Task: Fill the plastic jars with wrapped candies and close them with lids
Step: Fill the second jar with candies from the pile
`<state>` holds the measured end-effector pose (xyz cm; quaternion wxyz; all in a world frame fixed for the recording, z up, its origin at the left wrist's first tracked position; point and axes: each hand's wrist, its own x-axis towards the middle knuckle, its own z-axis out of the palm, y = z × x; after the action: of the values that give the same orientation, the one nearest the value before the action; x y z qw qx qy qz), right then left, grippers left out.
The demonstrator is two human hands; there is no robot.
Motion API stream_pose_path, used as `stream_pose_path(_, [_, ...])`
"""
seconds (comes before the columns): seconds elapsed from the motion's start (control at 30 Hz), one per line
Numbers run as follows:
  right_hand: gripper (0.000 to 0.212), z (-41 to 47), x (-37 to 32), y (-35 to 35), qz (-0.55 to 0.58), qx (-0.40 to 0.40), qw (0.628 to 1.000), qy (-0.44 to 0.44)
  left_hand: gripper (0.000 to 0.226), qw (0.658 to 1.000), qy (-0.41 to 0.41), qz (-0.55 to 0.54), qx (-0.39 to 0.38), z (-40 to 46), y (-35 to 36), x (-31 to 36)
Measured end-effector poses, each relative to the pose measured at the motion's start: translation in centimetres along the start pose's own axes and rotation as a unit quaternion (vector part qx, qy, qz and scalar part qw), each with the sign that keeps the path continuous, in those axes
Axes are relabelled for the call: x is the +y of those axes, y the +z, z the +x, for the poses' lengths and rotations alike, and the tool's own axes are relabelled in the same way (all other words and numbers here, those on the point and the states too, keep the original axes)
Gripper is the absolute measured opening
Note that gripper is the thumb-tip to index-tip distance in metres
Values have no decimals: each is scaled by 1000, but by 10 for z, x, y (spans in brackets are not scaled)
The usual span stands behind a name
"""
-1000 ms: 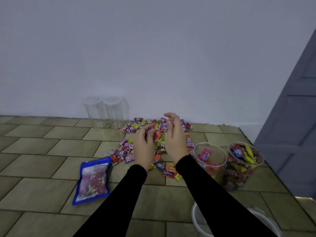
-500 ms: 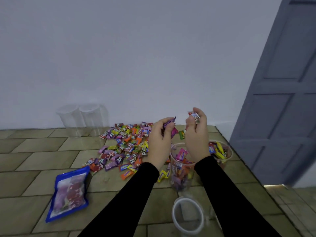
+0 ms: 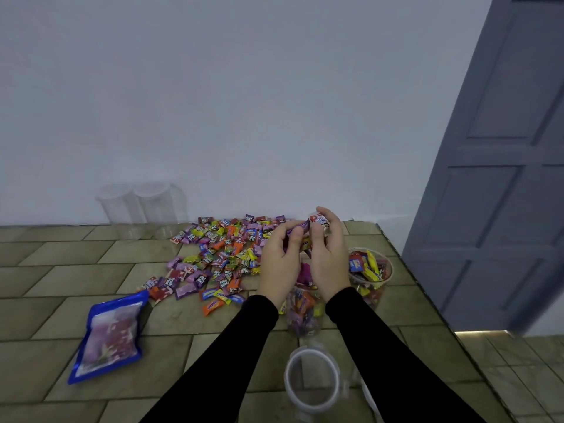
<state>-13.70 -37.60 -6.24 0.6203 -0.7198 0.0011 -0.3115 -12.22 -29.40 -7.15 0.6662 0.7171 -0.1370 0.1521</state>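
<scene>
Both arms in black sleeves reach forward with the hands raised side by side and nearly touching, left hand (image 3: 279,264) with fingers curled pinching a purple candy (image 3: 300,229), right hand (image 3: 331,257) curled around a white-and-red candy (image 3: 319,221) at its fingertips.

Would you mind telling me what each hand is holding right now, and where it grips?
Both hold wrapped candies at the fingertips: the left hand a purple one, the right hand a red-and-white one.

Clear smooth plastic jars (image 3: 303,312) hold candies (image 3: 219,257) in glossy foil-like wrappers. A shiny blue plastic pouch (image 3: 111,334) lies on the matt tiled floor (image 3: 45,300).
</scene>
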Motion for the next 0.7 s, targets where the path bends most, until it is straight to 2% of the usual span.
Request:
stream_pose_path(0.23, [9,-3,3,-1,74,-11,997,34,26,1000,-15,-6,19,-4,3,3])
stream_pose_path(0.43, [26,-1,4,-5,79,16,995,59,31,999,-25,16,14,-6,5,8])
stream_pose_path(0.7, [25,-5,1,-4,72,16,997,31,25,999,-35,6,-7,-3,6,0])
